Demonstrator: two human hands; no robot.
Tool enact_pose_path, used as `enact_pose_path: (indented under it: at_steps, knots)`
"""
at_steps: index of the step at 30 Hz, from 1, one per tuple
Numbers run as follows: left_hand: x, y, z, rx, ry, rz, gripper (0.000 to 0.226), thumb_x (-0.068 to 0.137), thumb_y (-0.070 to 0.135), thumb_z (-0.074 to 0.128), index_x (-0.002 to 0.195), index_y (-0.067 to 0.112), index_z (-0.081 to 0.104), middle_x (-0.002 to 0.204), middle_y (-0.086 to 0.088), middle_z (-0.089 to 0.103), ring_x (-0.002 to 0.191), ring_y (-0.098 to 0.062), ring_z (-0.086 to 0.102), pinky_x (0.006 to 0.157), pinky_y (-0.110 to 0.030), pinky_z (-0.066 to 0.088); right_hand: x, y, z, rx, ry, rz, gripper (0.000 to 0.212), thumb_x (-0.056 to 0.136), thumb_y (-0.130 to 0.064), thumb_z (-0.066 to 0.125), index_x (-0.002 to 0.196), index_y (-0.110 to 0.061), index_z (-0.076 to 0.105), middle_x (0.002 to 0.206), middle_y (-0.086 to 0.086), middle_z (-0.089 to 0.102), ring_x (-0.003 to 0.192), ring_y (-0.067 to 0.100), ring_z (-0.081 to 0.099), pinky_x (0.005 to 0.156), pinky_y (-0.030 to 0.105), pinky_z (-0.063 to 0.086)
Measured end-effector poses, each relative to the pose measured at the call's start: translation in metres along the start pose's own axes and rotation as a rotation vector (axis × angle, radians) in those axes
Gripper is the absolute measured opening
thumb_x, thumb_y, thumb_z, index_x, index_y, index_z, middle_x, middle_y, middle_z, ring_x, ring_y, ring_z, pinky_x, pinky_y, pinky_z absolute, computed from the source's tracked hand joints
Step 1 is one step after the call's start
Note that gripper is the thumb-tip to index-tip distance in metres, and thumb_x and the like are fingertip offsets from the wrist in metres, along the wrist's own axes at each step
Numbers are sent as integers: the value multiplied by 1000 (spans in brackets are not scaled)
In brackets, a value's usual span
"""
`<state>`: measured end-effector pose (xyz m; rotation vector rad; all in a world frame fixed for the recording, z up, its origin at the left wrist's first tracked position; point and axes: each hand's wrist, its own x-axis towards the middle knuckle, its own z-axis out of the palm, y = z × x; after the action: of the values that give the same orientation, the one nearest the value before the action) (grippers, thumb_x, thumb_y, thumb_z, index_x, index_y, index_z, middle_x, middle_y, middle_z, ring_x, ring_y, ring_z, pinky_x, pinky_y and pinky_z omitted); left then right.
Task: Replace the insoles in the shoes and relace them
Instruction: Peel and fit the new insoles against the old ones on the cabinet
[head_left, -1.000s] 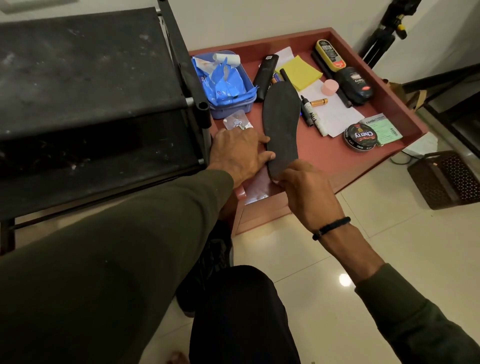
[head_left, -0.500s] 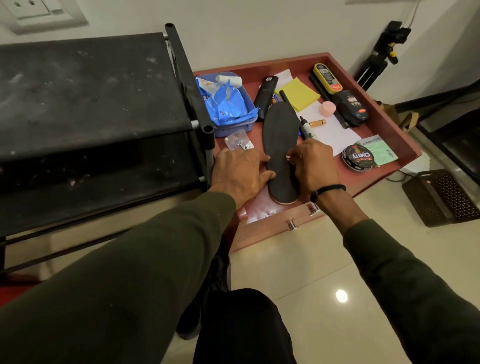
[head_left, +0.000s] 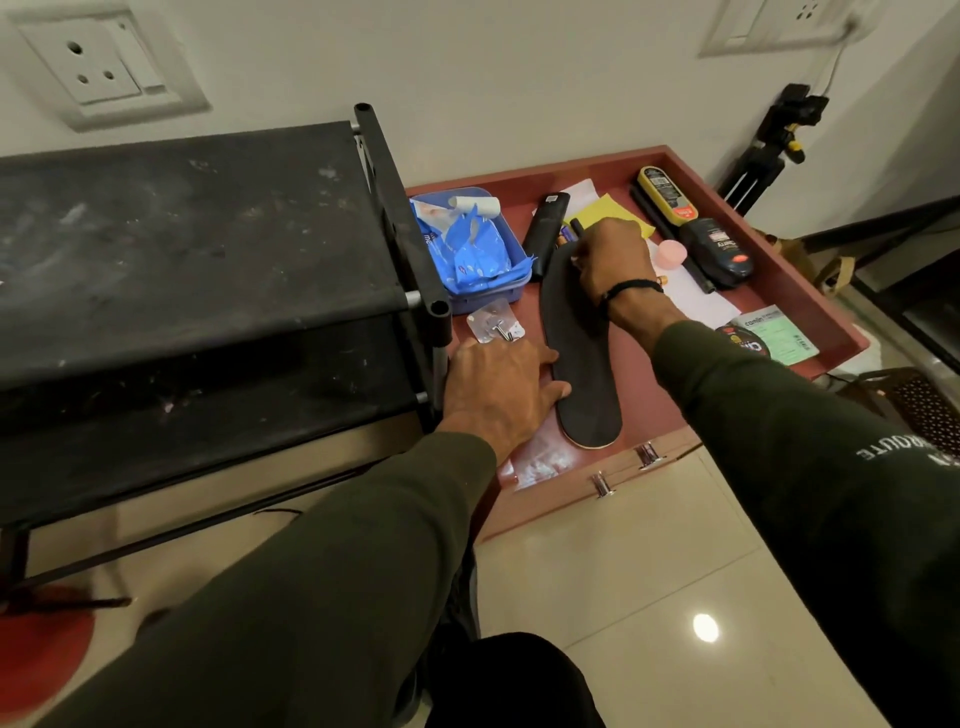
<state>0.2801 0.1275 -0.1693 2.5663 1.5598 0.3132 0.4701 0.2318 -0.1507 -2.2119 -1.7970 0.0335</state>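
Observation:
A black insole (head_left: 582, 364) lies flat in the red drawer tray (head_left: 815, 296), heel towards me. My left hand (head_left: 498, 384) rests flat beside its heel half, with straight fingertips touching the left edge. At the toe end, my right hand (head_left: 613, 260) has its fingers curled and pinches a small pale object against the edge; I cannot tell what it is. No shoe or lace is clearly in view.
A black two-shelf rack (head_left: 208, 234) stands against the tray's left side. The tray also holds a blue tub of packets (head_left: 488, 291), a black remote (head_left: 545, 228), shoe polish bottles (head_left: 717, 252), a polish tin (head_left: 743, 343) and papers. A tripod (head_left: 769, 150) stands behind.
My right hand has slid along the insole's right edge from the heel to the toe. The left hand and the insole have stayed put. The camera view has tilted upward.

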Motion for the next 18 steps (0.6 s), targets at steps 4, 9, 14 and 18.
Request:
enact_pose_path:
  at_steps: [4,9,14,18]
  knots:
    - [1,0,2,18,1,10,53,93,68,53,137,39,60,123,3,69,112,-22,63,98,-37,41,4,-7,6,17,-16,-6,19,90,-6,62,100,-5,77,100,20,71,94,39,64,77,30,46]
    - [1,1,4,12,4,9,52,92,68,55,133,38,63,119,1,71,110,-23,64,96,-37,42,-24,-9,10,16,-89,-142,25,80,3,64,96,-11,78,103,13,73,97,34,66,85,33,50]
    - [0,2,1,2,-8,-2,51,90,68,56,124,30,62,113,-4,70,106,-29,64,92,-39,43,-64,-20,-5,18,-176,-236,23,81,3,68,98,-7,79,106,16,72,102,33,65,89,28,45]
    - [-3,2,-1,-88,10,-14,40,93,58,56,118,27,62,108,-6,71,101,-32,65,88,-41,45,-104,-19,-9,87,-207,-178,18,80,1,66,88,-9,79,87,13,72,79,31,67,70,37,56]
